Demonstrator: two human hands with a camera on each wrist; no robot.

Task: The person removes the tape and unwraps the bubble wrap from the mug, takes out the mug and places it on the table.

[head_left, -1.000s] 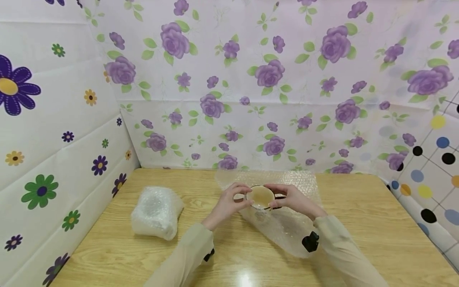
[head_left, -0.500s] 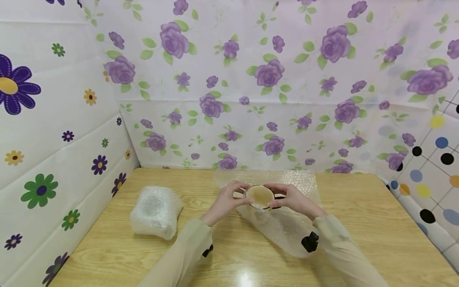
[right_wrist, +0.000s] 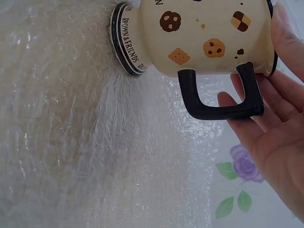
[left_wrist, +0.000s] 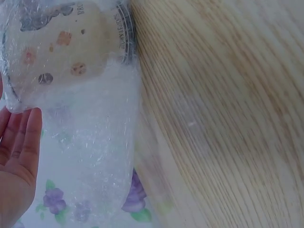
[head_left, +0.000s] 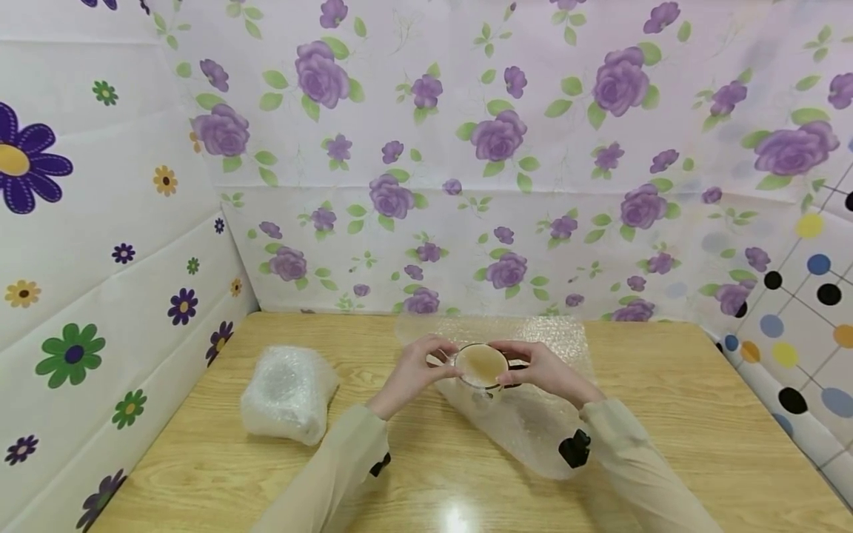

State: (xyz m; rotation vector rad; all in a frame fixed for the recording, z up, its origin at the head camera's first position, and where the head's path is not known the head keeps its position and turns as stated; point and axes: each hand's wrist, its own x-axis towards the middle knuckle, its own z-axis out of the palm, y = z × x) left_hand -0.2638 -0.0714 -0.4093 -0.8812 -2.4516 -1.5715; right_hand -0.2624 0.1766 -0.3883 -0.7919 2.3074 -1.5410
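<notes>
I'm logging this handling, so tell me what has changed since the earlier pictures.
Only a slight shift: the left hand has moved a little to the left. Nothing was visibly taken hold of or let go. The right hand still holds the cookie-printed mug; the mug, bubble wrap sheet and bubble-wrapped bundle show no clear movement.
</notes>
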